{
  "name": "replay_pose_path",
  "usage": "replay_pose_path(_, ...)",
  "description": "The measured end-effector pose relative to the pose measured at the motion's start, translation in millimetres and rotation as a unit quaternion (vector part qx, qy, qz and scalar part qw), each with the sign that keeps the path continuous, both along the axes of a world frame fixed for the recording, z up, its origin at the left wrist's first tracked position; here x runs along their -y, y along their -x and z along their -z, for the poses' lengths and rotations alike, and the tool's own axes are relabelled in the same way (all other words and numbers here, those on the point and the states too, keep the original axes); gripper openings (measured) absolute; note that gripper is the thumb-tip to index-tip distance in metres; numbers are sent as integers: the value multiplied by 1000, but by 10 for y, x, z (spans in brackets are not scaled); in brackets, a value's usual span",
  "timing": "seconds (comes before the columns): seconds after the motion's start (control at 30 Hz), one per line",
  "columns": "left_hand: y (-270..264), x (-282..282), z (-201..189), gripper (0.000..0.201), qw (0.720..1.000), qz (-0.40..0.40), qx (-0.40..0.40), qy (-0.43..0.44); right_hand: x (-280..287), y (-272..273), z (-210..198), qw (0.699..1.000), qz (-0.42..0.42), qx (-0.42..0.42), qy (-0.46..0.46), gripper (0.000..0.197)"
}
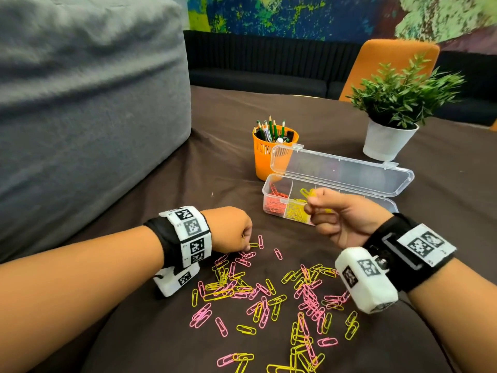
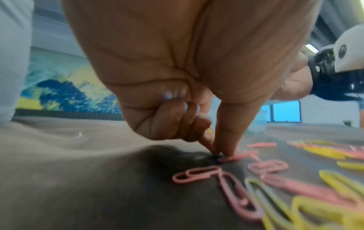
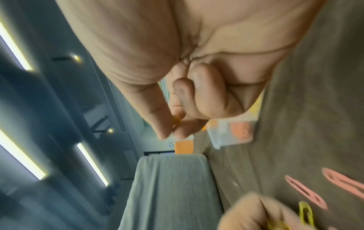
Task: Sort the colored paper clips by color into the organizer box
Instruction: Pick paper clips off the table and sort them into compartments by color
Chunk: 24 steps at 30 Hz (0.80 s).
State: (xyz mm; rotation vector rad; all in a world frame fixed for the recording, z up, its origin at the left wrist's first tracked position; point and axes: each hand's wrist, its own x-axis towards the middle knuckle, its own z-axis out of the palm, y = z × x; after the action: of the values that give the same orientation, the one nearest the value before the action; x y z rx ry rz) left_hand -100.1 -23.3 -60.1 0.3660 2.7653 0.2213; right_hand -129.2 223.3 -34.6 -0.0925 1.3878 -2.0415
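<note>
Several pink and yellow paper clips lie scattered on the brown cloth in front of me. My left hand reaches down at the pile's far edge; its thumb and forefinger pinch the end of a pink clip on the cloth. My right hand hovers at the clear organizer box, pinching yellow clips between thumb and fingers over the second compartment. That compartment holds yellow clips; the leftmost one holds pink clips. The lid stands open behind.
An orange pencil cup stands right behind the box's left end. A potted plant sits at the far right, an orange chair beyond it. A big grey cushion fills the left side.
</note>
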Motion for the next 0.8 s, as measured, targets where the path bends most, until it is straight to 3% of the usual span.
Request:
replay_pose_path(0.07, 30, 4, -24, 16, 997, -46, 42, -52, -91, 115, -110, 997, 71, -10, -42, 23)
replay_pose_path(0.1, 45, -11, -43, 16, 983, -101, 81, -129, -105, 185, -146, 989, 109, -35, -96, 15)
replay_pose_path(0.13, 68, -44, -77, 16, 950, -167, 126, -233, -100, 268, -168, 972, 138, -81, -170, 14)
replay_pose_path(0.2, 133, -142, -173, 16, 852, -261, 181, -415, -26, 418, -190, 900, 137, -212, -354, 14)
replay_pose_path(0.23, 181, -203, -234, 16, 821, -275, 185, -464, 25, 495, -185, 849, 115, -270, -441, 12)
replay_pose_path(0.3, 283, -357, -356, 15, 791, -279, 178, -514, 139, 615, -148, 760, 64, -336, -553, 6)
replay_pose_path(0.33, 345, -442, -415, 16, 783, -283, 164, -530, 192, 667, -122, 742, 56, -347, -571, 4)
replay_pose_path(0.37, 402, -520, -464, 16, 774, -291, 147, -542, 239, 709, -81, 747, 61, -345, -565, 4)
replay_pose_path(0.4, 470, -587, -496, 16, 766, -302, 131, -553, 272, 732, -42, 773, 71, -330, -537, 4)
replay_pose_path(0.5, 633, -744, -528, 13, 738, -337, 114, -573, 288, 740, 48, 883, 133, -237, -383, 14)
replay_pose_path(0.57, 711, -826, -523, 16, 731, -342, 129, -576, 255, 713, 52, 932, 176, -174, -266, 18)
replay_pose_path(0.67, 821, -871, -474, 24, 724, -357, 130, -576, 221, 679, 53, 958, 200, -123, -167, 35)
replay_pose_path(0.8, 838, -920, -487, 31, 720, -365, 95, -582, 212, 667, 75, 955, 197, -135, -175, 39)
